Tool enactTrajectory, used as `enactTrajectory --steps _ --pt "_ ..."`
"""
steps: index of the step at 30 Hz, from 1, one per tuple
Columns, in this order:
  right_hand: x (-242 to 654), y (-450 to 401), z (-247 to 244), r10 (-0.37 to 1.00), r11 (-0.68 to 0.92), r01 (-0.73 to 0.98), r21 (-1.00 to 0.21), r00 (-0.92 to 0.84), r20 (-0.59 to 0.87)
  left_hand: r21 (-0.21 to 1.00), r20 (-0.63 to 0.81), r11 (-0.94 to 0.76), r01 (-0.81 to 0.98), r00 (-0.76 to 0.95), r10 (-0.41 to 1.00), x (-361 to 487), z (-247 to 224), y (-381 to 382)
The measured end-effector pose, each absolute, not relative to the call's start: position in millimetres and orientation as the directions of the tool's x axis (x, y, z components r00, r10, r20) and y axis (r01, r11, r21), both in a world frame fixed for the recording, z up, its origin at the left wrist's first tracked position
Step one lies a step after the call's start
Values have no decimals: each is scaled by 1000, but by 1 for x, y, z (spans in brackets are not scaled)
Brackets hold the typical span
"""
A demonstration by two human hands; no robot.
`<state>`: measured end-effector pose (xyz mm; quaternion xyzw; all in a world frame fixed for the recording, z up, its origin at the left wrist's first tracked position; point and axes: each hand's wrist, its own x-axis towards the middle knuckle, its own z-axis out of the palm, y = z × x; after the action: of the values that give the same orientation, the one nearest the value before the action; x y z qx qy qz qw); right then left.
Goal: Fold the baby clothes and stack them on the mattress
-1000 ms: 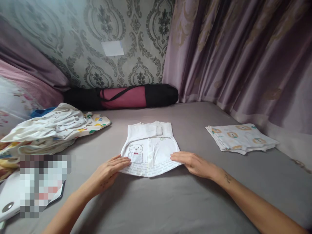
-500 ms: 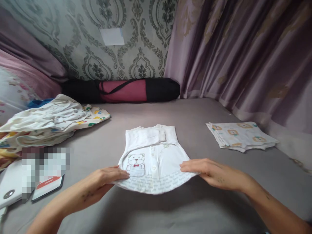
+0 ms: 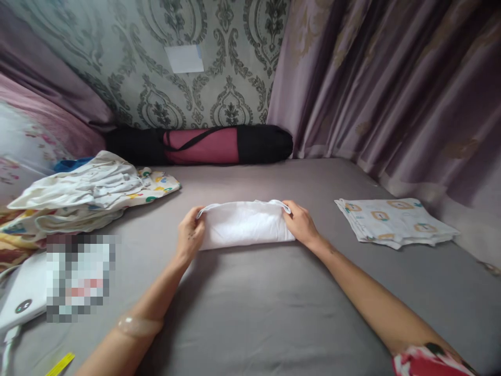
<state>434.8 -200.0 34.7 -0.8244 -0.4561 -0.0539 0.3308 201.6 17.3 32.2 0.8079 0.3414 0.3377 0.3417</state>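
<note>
A white baby shirt point(image 3: 245, 225), folded over on itself, lies on the grey bed sheet point(image 3: 250, 303) in the middle of the view. Its plain side faces up, so the bear print and buttons are hidden. At the fold's left end, my left hand point(image 3: 191, 232) pinches the far edge between thumb and fingers. My right hand point(image 3: 300, 223) grips the same edge at the right end. The far edge stands slightly raised between both hands.
Folded printed cloth point(image 3: 395, 222) lies to the right. At left are a heap of baby clothes point(image 3: 90, 183) and a white device point(image 3: 29, 292) with a cable, beside a blurred-out patch. A black and maroon roll bag point(image 3: 201, 146) rests against the patterned wall. A yellow strip point(image 3: 60, 364) lies near the front.
Both hands have moved away from me, bringing the shirt's hem up over its chest. The shirt is now a short white band with its bear print covered.
</note>
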Motion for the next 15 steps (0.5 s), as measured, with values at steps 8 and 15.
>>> enactTrajectory --steps 8,15 --pt "460 -176 23 805 -515 781 -353 582 113 561 226 -635 531 640 734 225 12 44" --pt "471 -157 42 779 -534 652 -538 627 -14 539 125 -606 586 655 745 238 32 55"
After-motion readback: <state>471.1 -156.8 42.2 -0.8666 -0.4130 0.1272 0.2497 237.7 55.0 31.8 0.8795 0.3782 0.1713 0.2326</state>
